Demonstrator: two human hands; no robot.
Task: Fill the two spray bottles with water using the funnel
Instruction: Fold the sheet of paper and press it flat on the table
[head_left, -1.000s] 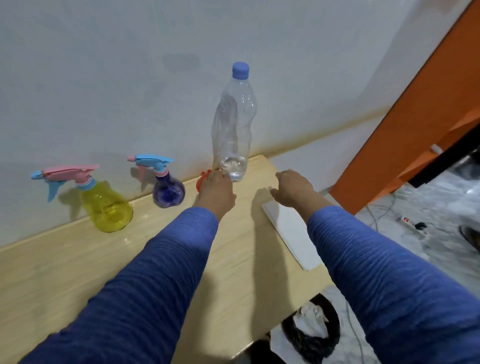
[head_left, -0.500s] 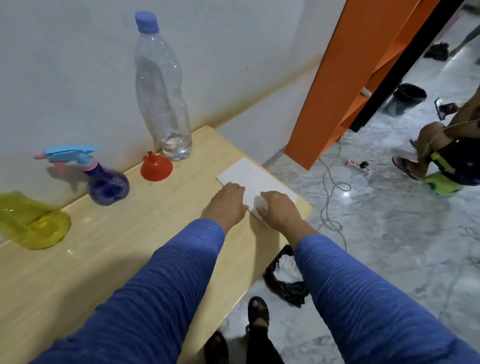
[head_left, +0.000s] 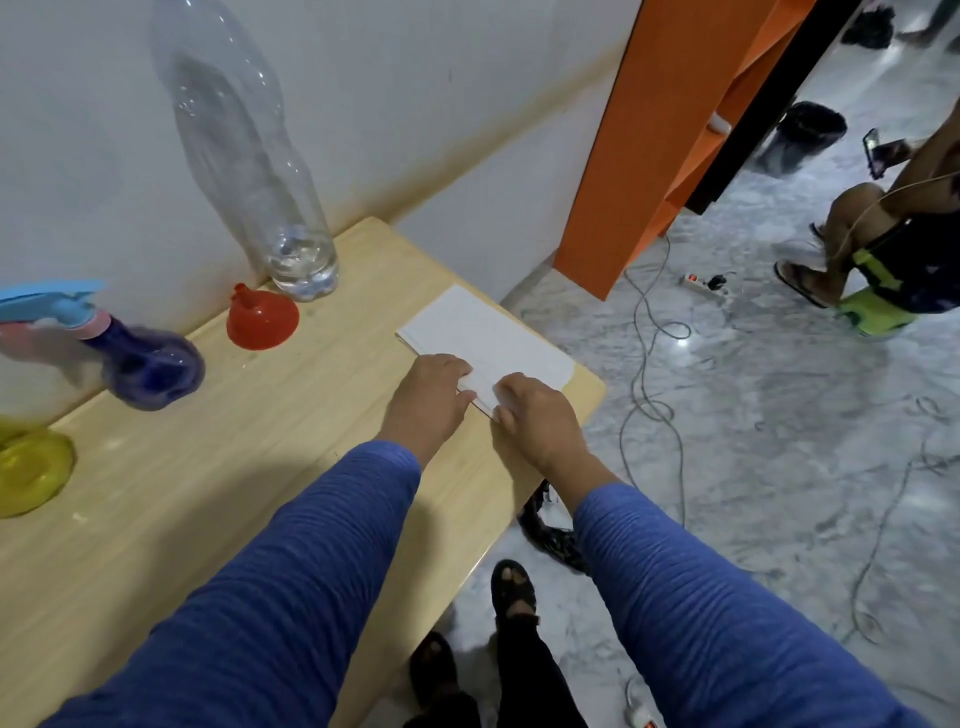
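The funnel (head_left: 262, 318) sits upside down on the table (head_left: 156, 519), between the purple sprayer (head_left: 143, 364) and the water bottle (head_left: 249, 156). The yellow sprayer (head_left: 31, 473) is at the left edge. Both sprayers look empty, so no filling has begun. The left hand (head_left: 431, 400) and right hand (head_left: 535, 415) pinch the near edge of a white paper (head_left: 483, 332) with bent fingers.

Home room: marble floor (head_left: 779, 441), orange shelving (head_left: 670, 104).

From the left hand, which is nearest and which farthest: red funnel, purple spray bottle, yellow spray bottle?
Measured from the left hand:
1. Red funnel, up-left, beside the water bottle.
2. Purple spray bottle, farther left, near the wall.
3. Yellow spray bottle, at the left edge.
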